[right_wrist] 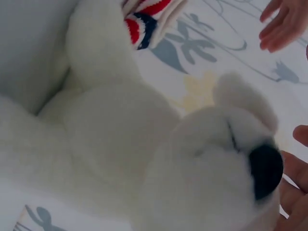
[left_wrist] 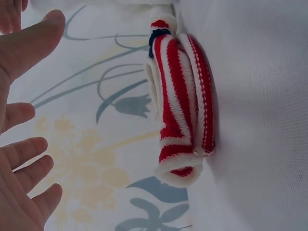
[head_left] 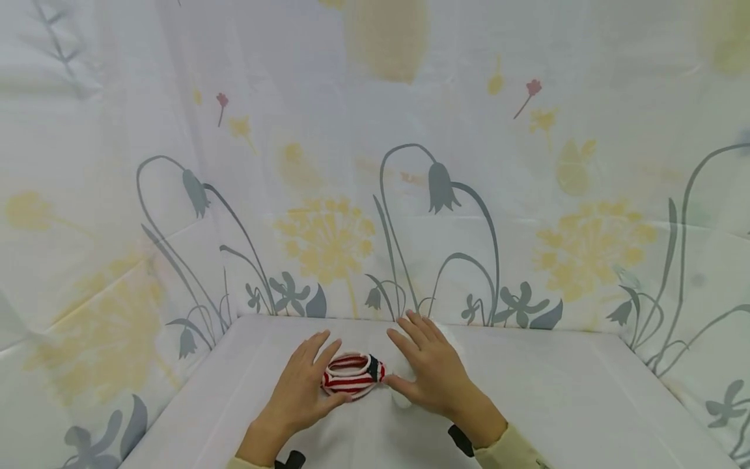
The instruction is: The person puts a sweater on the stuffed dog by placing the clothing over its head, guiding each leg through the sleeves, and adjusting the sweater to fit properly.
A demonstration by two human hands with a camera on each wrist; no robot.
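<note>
A small red-and-white striped knitted garment (head_left: pixel 354 383) with a dark blue patch lies on the white table. My left hand (head_left: pixel 301 384) is held just left of it, fingers spread and extended; the left wrist view shows a gap between this hand (left_wrist: pixel 21 159) and the knit (left_wrist: pixel 178 96). To the right of the garment is my right hand (head_left: pixel 430 368), its fingers stretched out and its thumb toward the knit. A white plush bear (right_wrist: pixel 120 120) with a black nose lies beneath it, mostly hidden in the head view. Right-hand fingers (right_wrist: pixel 293 192) are beside the bear's nose; contact is unclear.
The white tabletop (head_left: pixel 556 391) extends around both hands. Behind it and at the sides hangs a pale curtain (head_left: pixel 469 247) printed with grey and yellow flowers. A dark strap (head_left: pixel 461 440) shows at the right wrist.
</note>
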